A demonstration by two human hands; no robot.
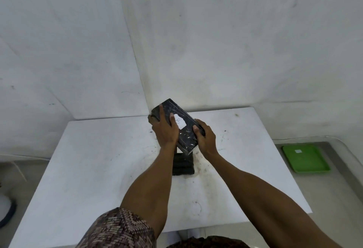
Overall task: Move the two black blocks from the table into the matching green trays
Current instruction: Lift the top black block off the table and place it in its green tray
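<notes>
A black block (185,129) wrapped in shiny film, with a white label on its top face, hangs tilted above the white table (98,159). My left hand (164,130) grips its far left end and my right hand (204,139) grips its near right edge. A second black block (183,166) lies on the table right under it, partly hidden by my arms. One green tray (305,158) with a small white label sits on the floor to the right of the table.
White sheeting covers the walls behind the table. The floor to the right is grey with a raised kerb around the tray. A dark cable and a white object lie at the far left edge. Only one tray is in view.
</notes>
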